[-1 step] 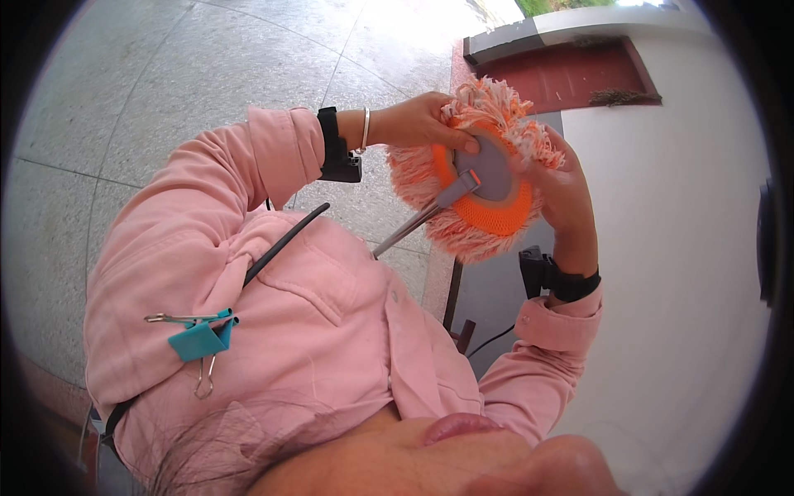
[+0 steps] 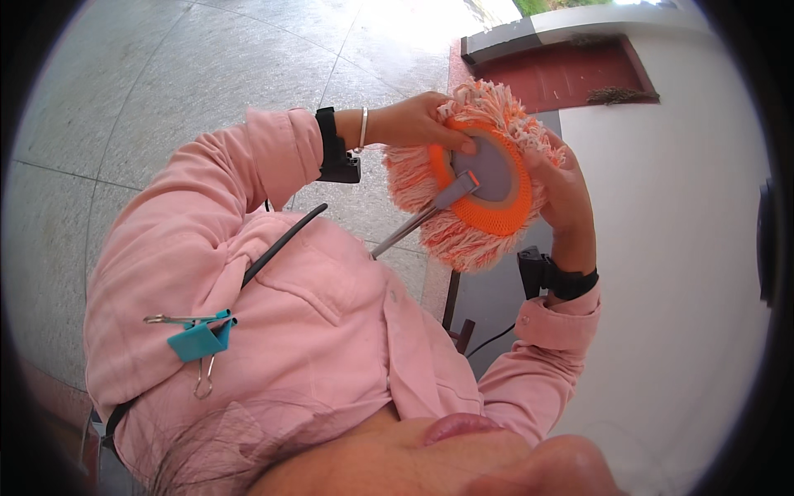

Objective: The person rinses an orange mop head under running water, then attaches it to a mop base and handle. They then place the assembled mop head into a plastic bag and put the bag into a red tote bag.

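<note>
A round mop head (image 2: 495, 169) with orange and white fringe, an orange mesh ring and a grey centre plate is held up between my hands. My left hand (image 2: 422, 122) is closed on its upper left edge, the thumb lying on the grey plate and the other fingers mostly hidden behind the fringe. On the opposite edge, my right hand (image 2: 564, 186) grips the fringe, its fingertips partly buried in the strands. From the hinged joint on the plate, a thin metal handle (image 2: 405, 231) slants down to the left and passes out of sight at my pink jacket.
Speckled floor slabs (image 2: 141, 99) spread to the left. A white wall (image 2: 662, 248) rises at the right, with a dark red recessed panel (image 2: 571, 74) beyond the mop. A teal binder clip (image 2: 198, 339) and a black strap (image 2: 285, 244) sit on my jacket. Behind the mop stands a dark wooden leg (image 2: 453, 298).
The lower fringe has shifted and hangs slightly lower, with its strands looking straighter. Both hands keep nearly the same place and hold on the mop head.
</note>
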Available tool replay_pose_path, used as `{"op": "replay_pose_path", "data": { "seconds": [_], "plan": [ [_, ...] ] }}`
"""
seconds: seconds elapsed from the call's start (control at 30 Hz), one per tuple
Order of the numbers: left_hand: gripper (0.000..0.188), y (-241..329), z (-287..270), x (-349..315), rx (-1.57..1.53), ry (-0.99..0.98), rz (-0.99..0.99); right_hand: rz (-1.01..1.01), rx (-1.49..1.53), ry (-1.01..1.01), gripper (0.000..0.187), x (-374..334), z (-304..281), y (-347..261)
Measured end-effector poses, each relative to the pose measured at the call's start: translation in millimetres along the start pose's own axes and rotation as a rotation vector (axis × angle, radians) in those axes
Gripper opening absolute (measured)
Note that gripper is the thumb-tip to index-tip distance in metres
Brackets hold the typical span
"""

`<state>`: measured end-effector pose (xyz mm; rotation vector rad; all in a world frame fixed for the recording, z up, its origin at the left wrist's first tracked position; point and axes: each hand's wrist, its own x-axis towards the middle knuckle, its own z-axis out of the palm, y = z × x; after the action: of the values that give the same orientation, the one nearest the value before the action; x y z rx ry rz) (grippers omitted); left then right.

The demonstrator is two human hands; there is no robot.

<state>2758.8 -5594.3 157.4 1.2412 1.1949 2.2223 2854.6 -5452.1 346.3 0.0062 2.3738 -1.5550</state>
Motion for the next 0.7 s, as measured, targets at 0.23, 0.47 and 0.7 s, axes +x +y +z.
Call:
{"op": "replay_pose_path", "data": {
  "seconds": [0.23, 0.47, 0.7],
  "plan": [
    [0.033, 14.7, -1.4, 6.6, 0.182, -0.064, 0.027, 0.128, 0.003, -0.025, 0.037, -7.8, -10.1, -9.0],
    [0.04, 20.7, -7.2, 7.0, 0.332, -0.121, 0.096, 0.167, -0.24, -0.122, 0.039, -14.4, -3.7, -13.3],
    [0.023, 29.0, 1.7, 8.3, 0.144, 0.054, 0.166, -0.086, -0.517, 0.026, 0.026, -9.5, 3.4, -13.8]
  ]
}}
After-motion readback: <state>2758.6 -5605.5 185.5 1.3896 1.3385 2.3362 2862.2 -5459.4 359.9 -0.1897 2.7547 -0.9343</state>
